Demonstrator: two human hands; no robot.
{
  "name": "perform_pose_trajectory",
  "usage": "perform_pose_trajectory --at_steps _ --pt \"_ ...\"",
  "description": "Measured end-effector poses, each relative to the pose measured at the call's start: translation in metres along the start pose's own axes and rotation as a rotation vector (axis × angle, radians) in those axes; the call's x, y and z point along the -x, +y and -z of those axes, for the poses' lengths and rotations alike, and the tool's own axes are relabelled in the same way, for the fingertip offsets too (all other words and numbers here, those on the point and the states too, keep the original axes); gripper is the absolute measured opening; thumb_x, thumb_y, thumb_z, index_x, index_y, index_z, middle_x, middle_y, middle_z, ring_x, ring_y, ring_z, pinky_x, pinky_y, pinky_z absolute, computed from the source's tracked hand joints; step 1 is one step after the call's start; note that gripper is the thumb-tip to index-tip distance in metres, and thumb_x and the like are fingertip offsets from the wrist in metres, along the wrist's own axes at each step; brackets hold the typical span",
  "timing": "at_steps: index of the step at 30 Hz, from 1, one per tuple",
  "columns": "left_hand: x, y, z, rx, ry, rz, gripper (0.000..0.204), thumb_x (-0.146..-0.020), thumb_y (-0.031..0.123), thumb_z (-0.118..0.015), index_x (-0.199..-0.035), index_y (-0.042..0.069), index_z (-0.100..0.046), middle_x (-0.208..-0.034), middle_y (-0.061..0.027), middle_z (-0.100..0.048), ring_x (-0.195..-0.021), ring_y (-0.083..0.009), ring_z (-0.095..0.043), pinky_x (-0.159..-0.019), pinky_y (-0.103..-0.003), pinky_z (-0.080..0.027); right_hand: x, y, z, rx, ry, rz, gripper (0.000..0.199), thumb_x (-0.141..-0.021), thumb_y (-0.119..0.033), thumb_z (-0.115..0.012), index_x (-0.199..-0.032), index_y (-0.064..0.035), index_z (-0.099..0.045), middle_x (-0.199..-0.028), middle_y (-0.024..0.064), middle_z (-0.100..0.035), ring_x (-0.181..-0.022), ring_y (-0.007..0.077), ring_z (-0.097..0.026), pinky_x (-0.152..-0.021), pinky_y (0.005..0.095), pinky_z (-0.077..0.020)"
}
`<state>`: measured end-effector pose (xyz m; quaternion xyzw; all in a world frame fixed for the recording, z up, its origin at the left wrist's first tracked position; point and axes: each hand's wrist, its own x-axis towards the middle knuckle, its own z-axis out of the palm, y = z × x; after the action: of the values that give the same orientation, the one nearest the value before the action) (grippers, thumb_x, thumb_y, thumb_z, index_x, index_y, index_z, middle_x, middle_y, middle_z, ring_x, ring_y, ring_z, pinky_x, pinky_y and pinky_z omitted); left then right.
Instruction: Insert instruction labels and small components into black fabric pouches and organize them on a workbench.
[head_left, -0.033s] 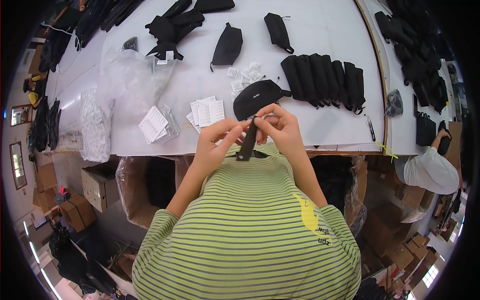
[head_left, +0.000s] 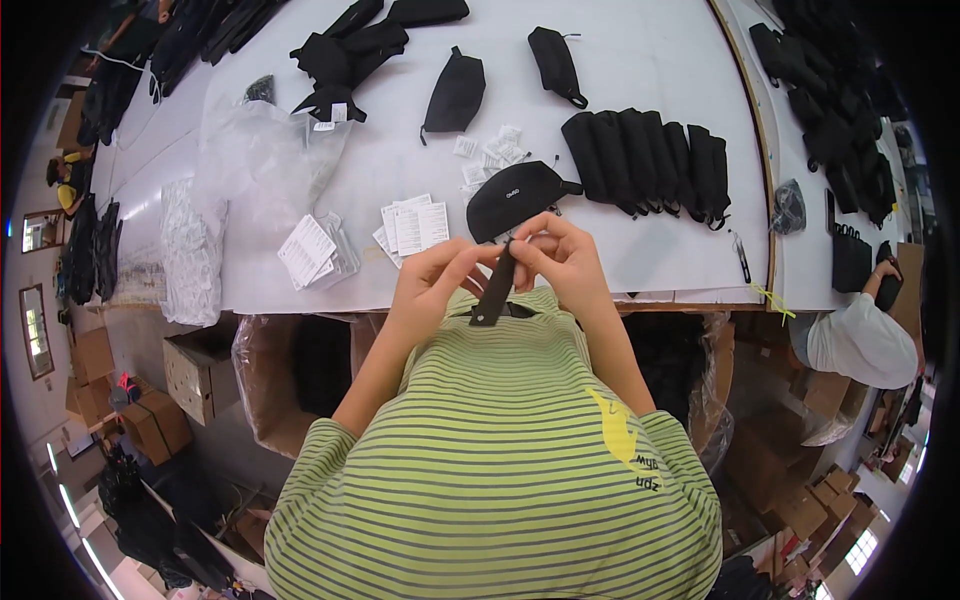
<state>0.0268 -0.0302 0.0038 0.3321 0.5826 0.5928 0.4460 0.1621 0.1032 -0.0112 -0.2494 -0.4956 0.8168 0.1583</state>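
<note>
My left hand [head_left: 432,283] and my right hand [head_left: 562,258] meet just above the front edge of the white table [head_left: 640,60]. Together they pinch the top of a narrow black strap [head_left: 494,292], which hangs down toward my striped shirt. A small white piece shows between the fingertips; what it is cannot be made out. A black rounded pouch [head_left: 518,195] lies on the table just beyond my hands.
A row of black pouches [head_left: 648,150] stands to the right, and more black pouches [head_left: 455,92] lie farther back. White paper tags [head_left: 415,226] and clear plastic bags [head_left: 262,150] lie to the left. Another person [head_left: 860,340] sits at the right. Cardboard boxes [head_left: 150,420] stand below.
</note>
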Motion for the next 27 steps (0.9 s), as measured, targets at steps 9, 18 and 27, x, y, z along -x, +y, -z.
perform_pose_trajectory --at_steps 9,18,27 --pt "-0.042 -0.03 -0.011 0.003 -0.073 0.031 0.012 -0.092 0.011 -0.056 -0.099 0.001 -0.057 -0.083 -0.0037 -0.059 -0.06 -0.0059 -0.053 -0.052 -0.02 -0.043 -0.005 0.01 0.027 -0.127 -0.017 -0.159 0.015 -0.09 -0.015 -0.061 -0.086 -0.0003 -0.057 -0.063 0.0071 -0.061 -0.053 0.0105 -0.058 -0.047 0.0205 -0.0424" --pt "-0.189 -0.161 -0.059 -0.529 -0.139 -0.125 0.01 -0.082 0.009 -0.061 -0.091 0.005 -0.06 -0.088 -0.0084 -0.058 -0.071 -0.0198 -0.059 -0.064 -0.031 -0.048 0.035 -0.003 0.083 -0.04 0.296 -0.14 0.015 -0.09 -0.015 -0.059 -0.086 -0.0003 -0.059 -0.06 0.0035 -0.057 -0.05 0.0087 -0.052 -0.049 0.02 -0.0419" --pt "-0.174 -0.143 -0.058 -0.749 -0.165 -0.53 0.012 -0.075 0.003 -0.06 -0.087 0.004 -0.059 -0.083 -0.0082 -0.059 -0.08 -0.0259 -0.057 -0.073 -0.036 -0.046 0.072 0.017 0.082 -0.097 0.409 -0.127 0.016 -0.092 -0.02 -0.058 -0.088 -0.0043 -0.057 -0.06 -0.0002 -0.055 -0.051 0.0058 -0.05 -0.049 0.0185 -0.0405"
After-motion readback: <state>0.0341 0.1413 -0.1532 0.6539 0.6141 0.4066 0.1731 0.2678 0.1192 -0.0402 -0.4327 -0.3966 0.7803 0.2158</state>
